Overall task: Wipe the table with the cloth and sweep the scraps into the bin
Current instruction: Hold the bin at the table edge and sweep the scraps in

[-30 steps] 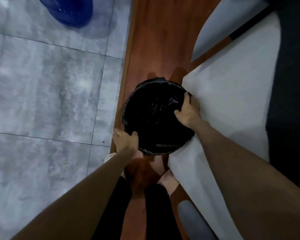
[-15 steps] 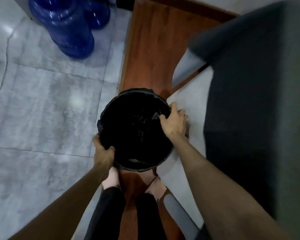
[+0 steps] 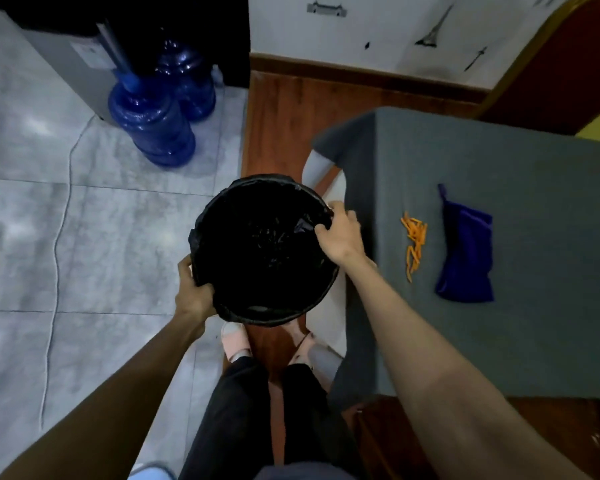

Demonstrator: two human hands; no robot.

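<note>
Step in hand looked like bin placement: both hands held the bin (image 3: 264,251) just left of the table (image 3: 520,327), wiping not yet begun. Far left, two blue water jugs (image 3: 153,129) stood on the grey tile floor (image 3: 32,237), a thin white cable (image 3: 58,237) running near them, none of it part of the job. Left hand (image 3: 191,296) was closed around the bin's near-left rim, fingers curled over the liner edge. The bin was round, lined with a black bag, inside too dark to tell contents; it sat above the person's feet over the wood strip. Right hand (image 3: 340,235) was closed on the right rim, pinching the liner where it bunched, close against the table's left edge. Table top was grey, cloth-covered. On it, near the left edge, lay the scraps (image 3: 414,239), a loose line of small orange strips, running far to near. Just right of them, apart, lay the cloth (image 3: 465,251), dark blue, crumpled, untouched. Next move likely called for setting the bin down with the rim below the table edge beside the scraps, then freeing the right hand to reach the cloth and push the strips leftward over the edge.
</note>
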